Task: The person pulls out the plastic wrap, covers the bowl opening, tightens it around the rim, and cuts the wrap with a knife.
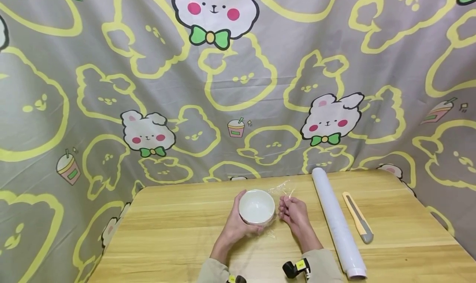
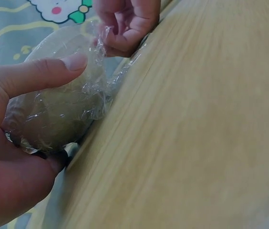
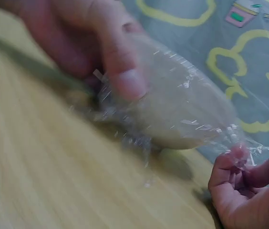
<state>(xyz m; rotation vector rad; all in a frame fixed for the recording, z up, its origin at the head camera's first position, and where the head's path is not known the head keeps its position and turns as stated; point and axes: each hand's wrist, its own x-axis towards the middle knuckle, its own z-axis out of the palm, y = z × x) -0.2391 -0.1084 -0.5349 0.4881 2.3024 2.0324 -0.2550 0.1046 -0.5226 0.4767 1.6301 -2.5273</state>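
A white bowl (image 1: pixel 256 206) is tilted above the wooden table, and my left hand (image 1: pixel 238 223) grips its left side. The left thumb (image 2: pixel 44 74) lies along the bowl's near wall, over crinkled clear plastic wrap (image 2: pixel 89 90). On the bowl's right, my right hand (image 1: pixel 295 215) pinches an edge of that wrap between curled fingers and thumb. In the right wrist view the wrap (image 3: pixel 220 133) stretches taut from the bowl to the pinching fingertips (image 3: pixel 239 151). Loose crumpled ends of film hang below the bowl.
A long roll of plastic wrap (image 1: pixel 338 223) lies to the right of my right hand. Beyond it rests a yellow and grey utility knife (image 1: pixel 358 217). A cartoon-print curtain (image 1: pixel 238 89) hangs behind the wooden table (image 1: pixel 160 233) and along its sides.
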